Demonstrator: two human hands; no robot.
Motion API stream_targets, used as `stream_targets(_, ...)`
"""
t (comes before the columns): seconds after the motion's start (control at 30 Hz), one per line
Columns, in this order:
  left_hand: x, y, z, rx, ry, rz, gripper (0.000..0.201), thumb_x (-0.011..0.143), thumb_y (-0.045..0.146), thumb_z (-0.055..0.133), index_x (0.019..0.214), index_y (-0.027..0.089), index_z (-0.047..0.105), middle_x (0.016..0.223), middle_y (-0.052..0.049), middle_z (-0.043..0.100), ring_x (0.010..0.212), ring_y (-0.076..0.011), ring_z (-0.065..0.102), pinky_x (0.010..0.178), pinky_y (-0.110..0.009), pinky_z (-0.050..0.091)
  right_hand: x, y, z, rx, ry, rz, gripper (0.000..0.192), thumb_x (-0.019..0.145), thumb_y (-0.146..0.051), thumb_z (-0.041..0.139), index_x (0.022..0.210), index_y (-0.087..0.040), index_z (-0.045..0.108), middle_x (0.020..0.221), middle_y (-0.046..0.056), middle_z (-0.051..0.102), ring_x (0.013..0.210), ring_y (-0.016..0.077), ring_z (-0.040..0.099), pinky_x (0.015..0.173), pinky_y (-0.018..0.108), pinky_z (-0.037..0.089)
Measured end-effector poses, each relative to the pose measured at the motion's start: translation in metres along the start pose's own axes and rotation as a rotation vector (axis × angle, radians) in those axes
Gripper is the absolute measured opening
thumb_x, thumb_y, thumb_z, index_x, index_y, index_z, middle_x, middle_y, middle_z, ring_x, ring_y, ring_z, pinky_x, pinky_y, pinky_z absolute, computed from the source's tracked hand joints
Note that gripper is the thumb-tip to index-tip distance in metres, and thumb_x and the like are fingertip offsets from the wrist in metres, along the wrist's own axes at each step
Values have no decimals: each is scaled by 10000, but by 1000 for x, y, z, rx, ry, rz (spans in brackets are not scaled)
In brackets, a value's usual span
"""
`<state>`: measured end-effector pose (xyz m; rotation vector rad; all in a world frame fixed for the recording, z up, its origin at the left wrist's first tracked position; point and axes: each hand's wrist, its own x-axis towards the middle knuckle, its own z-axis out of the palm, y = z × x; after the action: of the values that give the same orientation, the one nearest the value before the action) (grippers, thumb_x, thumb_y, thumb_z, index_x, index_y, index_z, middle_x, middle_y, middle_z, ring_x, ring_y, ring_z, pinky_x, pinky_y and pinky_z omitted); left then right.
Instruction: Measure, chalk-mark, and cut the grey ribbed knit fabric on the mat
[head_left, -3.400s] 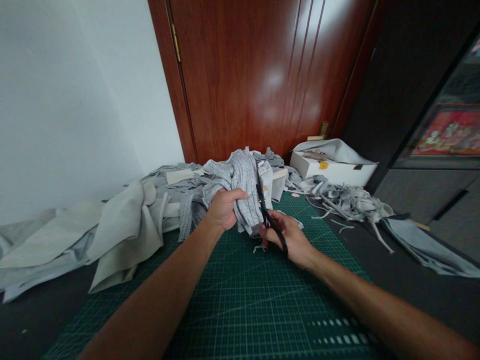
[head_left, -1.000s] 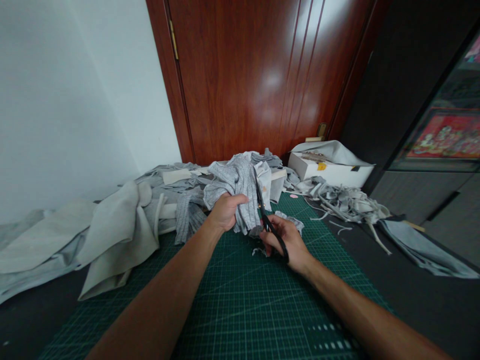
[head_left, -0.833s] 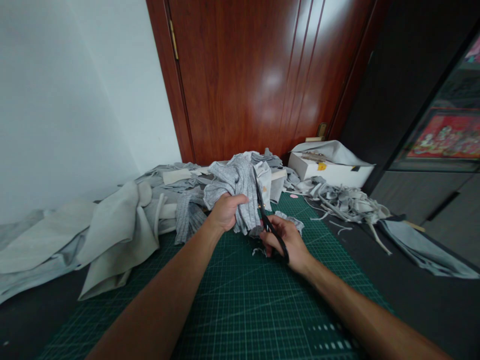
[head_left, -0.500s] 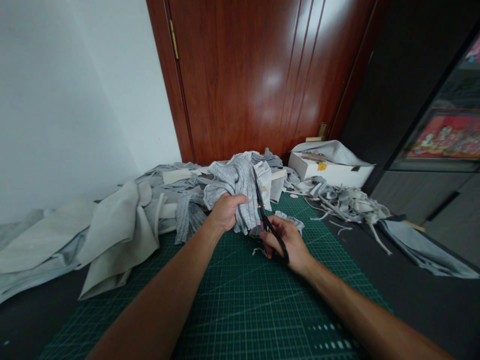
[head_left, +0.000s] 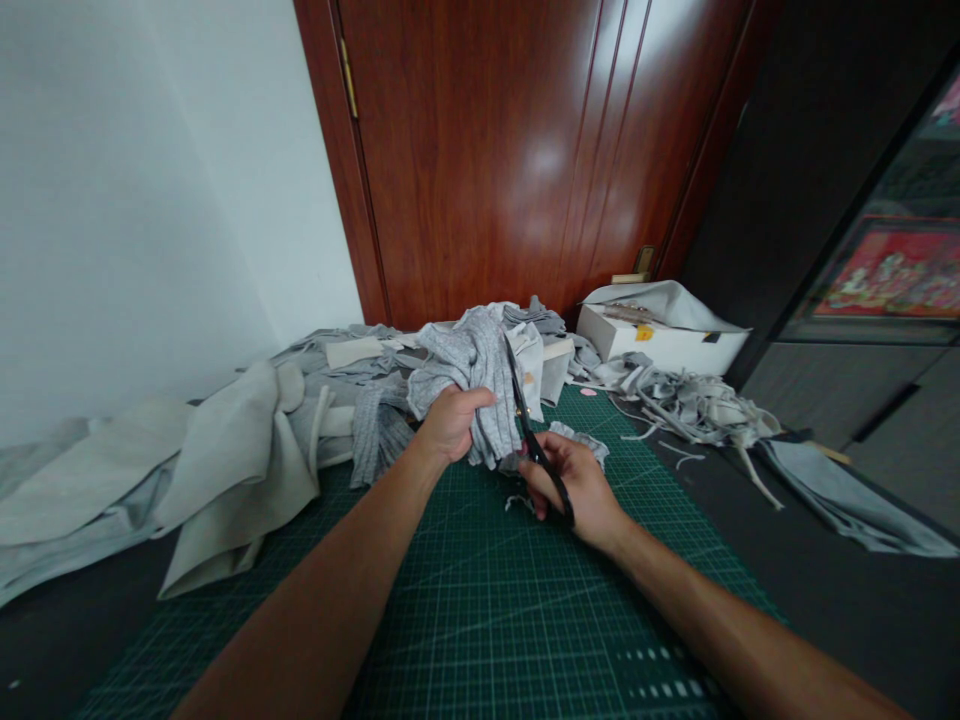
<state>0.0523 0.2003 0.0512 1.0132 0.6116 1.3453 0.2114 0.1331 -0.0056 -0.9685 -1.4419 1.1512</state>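
Dark table (head_left: 825, 590) w/ green cutting mat (head_left: 487, 620) laid on it, centre-front. Left of mat: beige & grey fabric pieces (head_left: 217, 470) heaped. Behind mat: grey fabric pile (head_left: 360, 365). Right rear: white box (head_left: 660, 345), tangle of grey strips (head_left: 697, 405), grey cloth (head_left: 847, 500) at right edge.

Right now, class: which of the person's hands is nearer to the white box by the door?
Right. The right hand, holding black scissors, lies closer to the white box; the left hand grips grey fabric farther left.
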Motion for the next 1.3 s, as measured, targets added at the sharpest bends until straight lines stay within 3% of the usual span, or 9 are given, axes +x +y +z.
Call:
stream_targets(0.43, 0, -1, 0, -53, 8, 18, 375, 448, 134, 799, 819, 103, 761, 770, -107, 792, 986, -435, 776, 950, -562, 599, -1, 3, 0, -10, 16, 1, 333, 793, -435, 826, 900, -215, 600, 496, -110, 545, 347, 94, 461, 351, 199, 393)
stream_targets(0.67, 0, -1, 1, -133, 3, 12, 564, 437, 100, 801, 1000, 127, 778, 830, -79, 816, 1015, -411, 780, 977, -546, 600, -2, 4, 1, -33, -6, -9, 334, 825, -454, 802, 919, -210, 594, 484, -112, 542, 343, 88, 458, 350, 190, 377)
stream_targets(0.93, 6, -3, 5, -224, 23, -23, 393, 648, 277, 919, 974, 116, 768, 935, -121, 827, 1012, -346, 791, 986, -476, 611, -3, 5, 1, -83, -16, -19, 350, 862, -518, 764, 923, -213, 602, 483, -103, 551, 343, 98, 473, 359, 202, 369)
stream_targets(1.3, 7, -6, 2, -193, 91, -65, 341, 558, 131, 826, 889, 108, 752, 794, -73, 802, 836, -311, 798, 896, -447, 636, -5, 10, 3, -19, -57, -33, 403, 852, -556, 795, 929, -203, 618, 491, -97, 557, 363, 100, 493, 380, 206, 392)
